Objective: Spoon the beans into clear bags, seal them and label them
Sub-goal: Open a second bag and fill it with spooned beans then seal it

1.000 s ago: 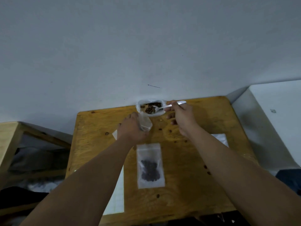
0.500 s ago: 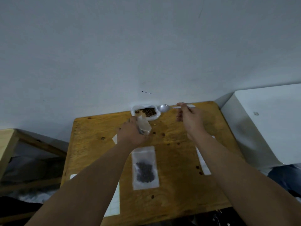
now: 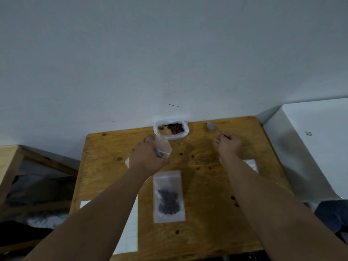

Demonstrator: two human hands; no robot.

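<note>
Beans [image 3: 174, 128] sit in tray [image 3: 185, 133]; left hand [image 3: 148, 157] grips open bag [image 3: 162, 146], right hand [image 3: 228, 144] pinches spoon [image 3: 211, 127] on table [image 3: 207, 185].

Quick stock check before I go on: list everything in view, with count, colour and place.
table: 1, yellow-brown wood, centre
bean container: 1, white, far edge, brown beans inside
filled bag: 1, clear, flat at table centre
bag in hand: 1, clear, held upright
spoon: 1, silver, far right
label sheet: 1, white, near-left
empty bag: 1, clear, right, partly hidden
loose beans: several, brown, scattered
cabinet: 1, white, right
left hand: holding bag
right hand: holding spoon
</note>
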